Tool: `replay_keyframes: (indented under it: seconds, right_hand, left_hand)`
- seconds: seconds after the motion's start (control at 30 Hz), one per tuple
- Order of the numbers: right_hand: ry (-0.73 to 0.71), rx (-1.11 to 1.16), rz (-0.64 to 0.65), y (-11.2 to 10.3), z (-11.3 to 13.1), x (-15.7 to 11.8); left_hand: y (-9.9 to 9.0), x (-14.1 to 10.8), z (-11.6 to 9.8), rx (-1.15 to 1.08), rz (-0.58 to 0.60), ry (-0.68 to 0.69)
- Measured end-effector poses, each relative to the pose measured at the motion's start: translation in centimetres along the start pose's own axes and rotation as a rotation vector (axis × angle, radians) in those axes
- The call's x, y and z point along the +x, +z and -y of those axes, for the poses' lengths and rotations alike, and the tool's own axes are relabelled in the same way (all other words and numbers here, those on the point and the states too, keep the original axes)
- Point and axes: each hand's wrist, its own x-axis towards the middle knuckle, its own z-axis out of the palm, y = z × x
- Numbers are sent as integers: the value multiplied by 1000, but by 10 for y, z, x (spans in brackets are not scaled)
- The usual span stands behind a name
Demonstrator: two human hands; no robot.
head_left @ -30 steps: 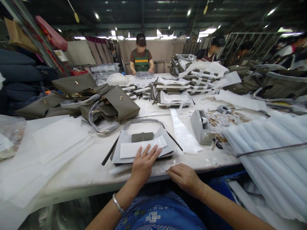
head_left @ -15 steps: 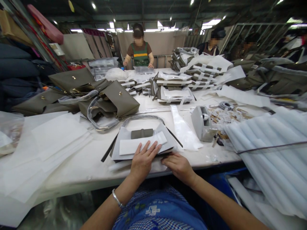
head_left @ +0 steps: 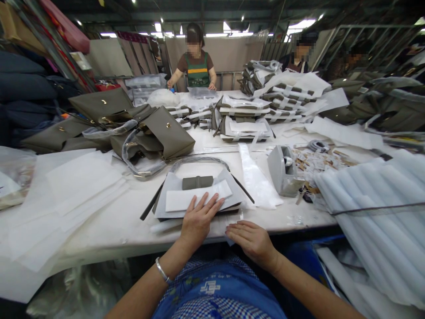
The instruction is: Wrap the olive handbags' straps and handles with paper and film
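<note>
A grey-brown handbag (head_left: 162, 200) lies on the white table, its handle (head_left: 195, 160) wrapped in clear film toward the far side. White sheets and a white foam strip (head_left: 175, 201) cover its front, with a rolled grey-brown piece (head_left: 197, 182) above the strip. My left hand (head_left: 198, 219) rests flat on the strip and the bag's lower part, fingers spread. Just right of the bag's near edge, my right hand (head_left: 250, 239) is at the table edge, its fingers close together; a bit of clear film shows by the fingertips.
Several grey-brown bags (head_left: 166, 133) lie at back left, beside white sheets (head_left: 83, 177). A grey tape dispenser (head_left: 282, 170) stands to the right, near foam sheets (head_left: 375, 195). Wrapped bags (head_left: 245, 115) are stacked behind. A person (head_left: 197, 66) works across the table.
My right hand has moved slightly back toward my body, away from the bag's near edge. My left hand stays on the foam strip. The view has shifted slightly.
</note>
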Motion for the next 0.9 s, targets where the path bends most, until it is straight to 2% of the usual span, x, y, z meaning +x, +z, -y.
replay_keyframes:
  seconds: [0.27,0.47,0.53,0.77,0.9]
  right_hand:
    - [-128,-81,-13,-20,-11,31]
    - [-208,-132,-50,-19,-30,54]
    - [-173,-137,-44,-16,-35,57]
    - [86,-143,12,-7,-36,57]
    - [136,-117,91,-11,-34,64]
  left_hand:
    - [1,0,-1,0,-2,13]
    - [7,-3,1,6,-42,20]
    - [9,-4,1,8,-64,26]
    - [12,-6,1,-29,-132,36]
    - [15,-7,1,-64,-163,38]
